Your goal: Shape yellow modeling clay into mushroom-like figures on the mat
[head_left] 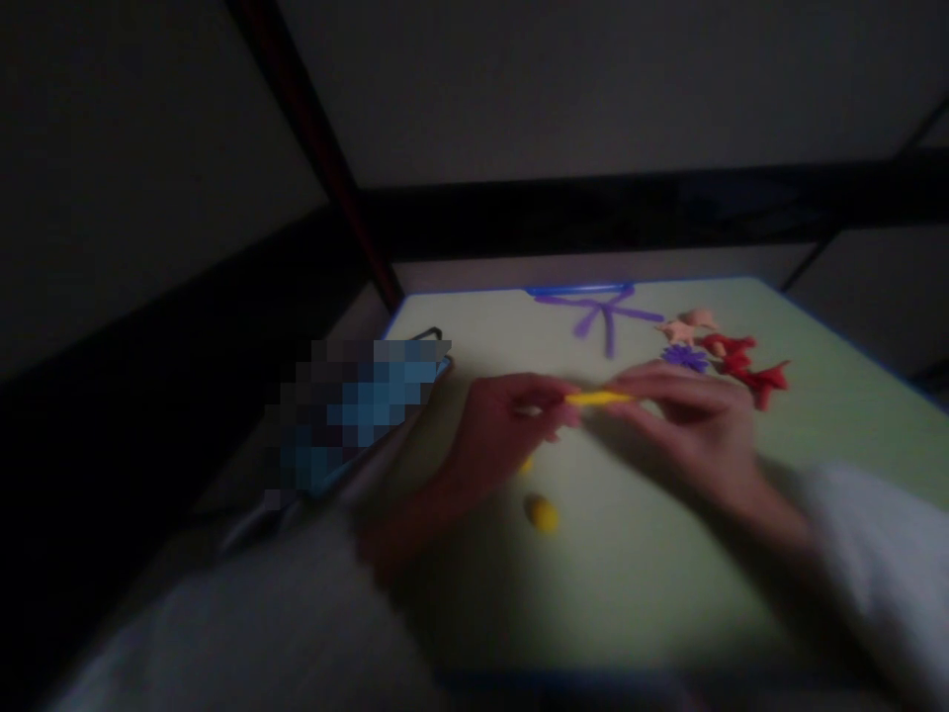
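Observation:
My left hand point(504, 420) and my right hand point(686, 415) meet over a pale green mat point(652, 564). Between their fingertips they pinch a thin yellow clay strip point(599, 399), held level just above the mat. Both hands have their fingers closed on its ends. A yellow clay lump point(541, 512) lies on the mat below my left hand. The picture is dim and blurred.
At the mat's far side lie a purple clay bow shape point(600, 314), a purple flower point(686, 357), a peach clay piece point(689, 324) and red clay pieces point(748, 364). A blurred-out flat thing point(363, 405) rests at the mat's left edge. A dark frame bar point(318, 148) rises behind.

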Tool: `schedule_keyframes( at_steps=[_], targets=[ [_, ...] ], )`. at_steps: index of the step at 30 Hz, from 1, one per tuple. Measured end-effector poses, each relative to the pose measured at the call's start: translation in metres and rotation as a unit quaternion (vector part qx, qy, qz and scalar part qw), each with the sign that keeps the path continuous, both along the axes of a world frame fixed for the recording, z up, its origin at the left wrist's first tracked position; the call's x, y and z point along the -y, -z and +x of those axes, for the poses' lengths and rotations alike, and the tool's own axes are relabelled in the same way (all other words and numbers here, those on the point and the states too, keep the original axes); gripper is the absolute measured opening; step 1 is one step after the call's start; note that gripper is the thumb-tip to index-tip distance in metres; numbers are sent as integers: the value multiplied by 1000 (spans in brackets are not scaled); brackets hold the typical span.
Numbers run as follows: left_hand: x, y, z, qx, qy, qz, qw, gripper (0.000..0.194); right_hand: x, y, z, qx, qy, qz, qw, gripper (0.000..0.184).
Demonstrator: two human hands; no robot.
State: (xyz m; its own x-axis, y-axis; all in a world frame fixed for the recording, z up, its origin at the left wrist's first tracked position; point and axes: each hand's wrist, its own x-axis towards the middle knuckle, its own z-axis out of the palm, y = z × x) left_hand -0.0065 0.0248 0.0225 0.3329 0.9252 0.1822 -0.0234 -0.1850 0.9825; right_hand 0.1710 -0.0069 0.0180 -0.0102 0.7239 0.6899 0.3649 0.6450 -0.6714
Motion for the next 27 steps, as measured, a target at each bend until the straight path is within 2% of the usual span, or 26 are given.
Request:
schedule_keyframes(
  at_steps=[7, 11, 19, 23, 27],
  targets=[
    [2, 1, 2, -26, 3, 13, 1000, 21, 2, 0, -2, 5, -10, 0, 1000, 11],
    [0, 4, 2, -29, 18, 7, 999, 18, 2, 0, -2, 16, -21, -8, 1000, 14],
    [1, 1, 2, -20, 2, -30, 999, 16, 0, 0, 0, 0, 24, 16, 1000, 12],
    [-1, 3, 0, -1, -1, -25, 1000, 13, 0, 0, 2, -12, 22, -12, 1000, 18],
    [-4, 6, -2, -1, -7, -15, 1000, 14, 0, -1, 3, -32, 42, -42, 998, 15]
  ],
)
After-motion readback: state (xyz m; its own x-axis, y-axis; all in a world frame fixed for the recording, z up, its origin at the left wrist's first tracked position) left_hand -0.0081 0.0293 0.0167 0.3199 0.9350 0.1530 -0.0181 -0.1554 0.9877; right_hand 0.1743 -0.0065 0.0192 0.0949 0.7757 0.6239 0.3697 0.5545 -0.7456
